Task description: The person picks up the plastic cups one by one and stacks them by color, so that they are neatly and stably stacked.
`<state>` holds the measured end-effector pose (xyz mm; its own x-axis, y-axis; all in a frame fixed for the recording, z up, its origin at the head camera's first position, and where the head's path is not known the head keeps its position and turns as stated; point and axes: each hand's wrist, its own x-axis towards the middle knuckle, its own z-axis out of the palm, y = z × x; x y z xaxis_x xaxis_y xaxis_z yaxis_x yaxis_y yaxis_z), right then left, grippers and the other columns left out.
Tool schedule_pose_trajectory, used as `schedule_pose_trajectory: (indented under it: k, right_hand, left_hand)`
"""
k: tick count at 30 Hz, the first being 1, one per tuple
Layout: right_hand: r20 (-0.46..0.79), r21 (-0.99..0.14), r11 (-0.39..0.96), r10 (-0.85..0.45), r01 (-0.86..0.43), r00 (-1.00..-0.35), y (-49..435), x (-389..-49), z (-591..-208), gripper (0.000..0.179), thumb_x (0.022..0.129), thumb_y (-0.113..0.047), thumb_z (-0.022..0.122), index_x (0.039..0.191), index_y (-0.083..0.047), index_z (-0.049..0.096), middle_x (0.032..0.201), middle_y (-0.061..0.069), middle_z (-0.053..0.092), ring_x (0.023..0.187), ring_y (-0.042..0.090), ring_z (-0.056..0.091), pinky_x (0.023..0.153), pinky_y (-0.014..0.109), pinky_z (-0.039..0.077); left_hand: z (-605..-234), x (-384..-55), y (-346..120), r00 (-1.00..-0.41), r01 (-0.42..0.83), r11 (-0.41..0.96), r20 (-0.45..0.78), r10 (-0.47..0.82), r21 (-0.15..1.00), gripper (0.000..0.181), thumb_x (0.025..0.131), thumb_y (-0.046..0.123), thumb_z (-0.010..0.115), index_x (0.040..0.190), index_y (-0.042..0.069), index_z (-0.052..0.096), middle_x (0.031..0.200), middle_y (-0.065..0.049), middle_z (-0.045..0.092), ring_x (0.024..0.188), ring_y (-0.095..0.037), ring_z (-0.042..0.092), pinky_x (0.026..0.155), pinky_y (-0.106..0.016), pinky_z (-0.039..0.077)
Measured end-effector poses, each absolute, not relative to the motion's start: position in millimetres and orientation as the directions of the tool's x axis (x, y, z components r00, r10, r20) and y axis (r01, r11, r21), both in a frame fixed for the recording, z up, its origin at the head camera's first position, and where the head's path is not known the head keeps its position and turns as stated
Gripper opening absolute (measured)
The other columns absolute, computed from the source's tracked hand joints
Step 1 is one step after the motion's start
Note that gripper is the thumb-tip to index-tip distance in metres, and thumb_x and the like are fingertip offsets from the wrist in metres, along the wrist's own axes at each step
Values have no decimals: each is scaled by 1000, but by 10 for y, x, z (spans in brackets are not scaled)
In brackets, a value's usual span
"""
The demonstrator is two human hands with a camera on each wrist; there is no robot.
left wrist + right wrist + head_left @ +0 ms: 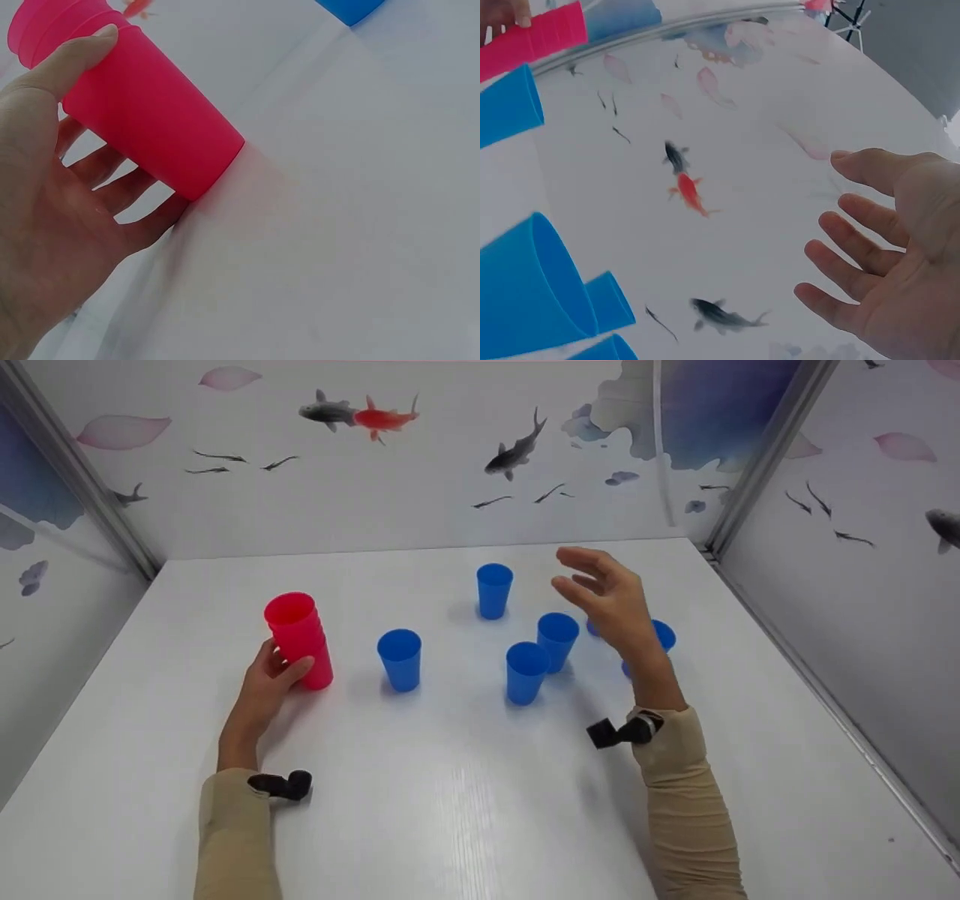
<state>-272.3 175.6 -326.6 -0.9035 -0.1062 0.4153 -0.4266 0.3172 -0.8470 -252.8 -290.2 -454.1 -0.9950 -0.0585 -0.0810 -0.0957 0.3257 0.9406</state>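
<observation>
A stack of nested red cups (304,641) stands at the left of the table, gripped by my left hand (264,682). In the left wrist view the thumb lies across the side of the red stack (154,105), with the fingers behind it. My right hand (611,600) is raised over the right part of the table, fingers apart and nothing held. Below and beside it are blue cups: one (557,641) just left of the wrist, another (527,675) in front of that, and others (663,634) partly hidden behind the forearm.
Between the hands stands a lone blue cup (400,660), upright. Farther back is another blue cup (494,591). The white table (450,780) is bounded by a back wall (420,495) and side walls printed with fish and petals.
</observation>
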Motion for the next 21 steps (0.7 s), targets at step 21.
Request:
schedule_pose_trajectory:
  k: [21]
  right_hand:
    - [363, -889, 322, 63, -326, -930, 2932, -3030, -3705, 53, 94, -28, 72, 142, -15, 55, 149, 7, 53, 142, 19, 48, 113, 28, 44]
  left_hand:
    - [-4507, -2522, -2897, -996, -85, 325, -71, -53, 942, 96, 92, 48, 68, 162, 21, 7, 166, -9, 25, 153, -34, 24, 122, -51, 33]
